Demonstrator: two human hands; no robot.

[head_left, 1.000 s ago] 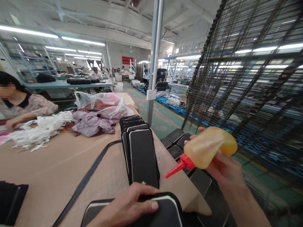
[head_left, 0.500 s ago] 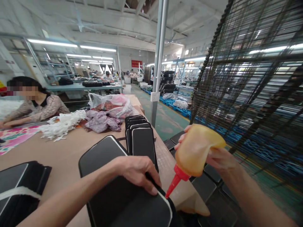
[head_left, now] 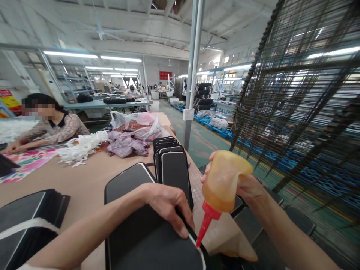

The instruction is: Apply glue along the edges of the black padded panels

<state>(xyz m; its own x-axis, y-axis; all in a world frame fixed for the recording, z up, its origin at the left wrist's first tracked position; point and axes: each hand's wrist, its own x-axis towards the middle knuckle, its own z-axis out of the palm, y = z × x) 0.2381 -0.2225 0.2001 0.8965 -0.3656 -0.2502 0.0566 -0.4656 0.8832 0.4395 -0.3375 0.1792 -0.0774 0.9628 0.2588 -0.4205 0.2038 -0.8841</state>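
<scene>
Over near edge of table [head_left: 84,180], rt hand [head_left: 249,187] clenched round amber squeeze bottle [head_left: 223,180], long axis near upright, red nozzle [head_left: 205,225] aimed down-left at black panel [head_left: 146,240] rim, lft hand [head_left: 168,204] half-curled, fingertips pressing panel, far red banner [head_left: 165,75] unreadable

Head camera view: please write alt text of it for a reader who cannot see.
The right hand tilts a yellowish squeeze bottle so its red nozzle points down at the white edge of a black panel, which the left hand grips on a brown table. Behind it more panels stand in a row, and another person sits at the left.
</scene>
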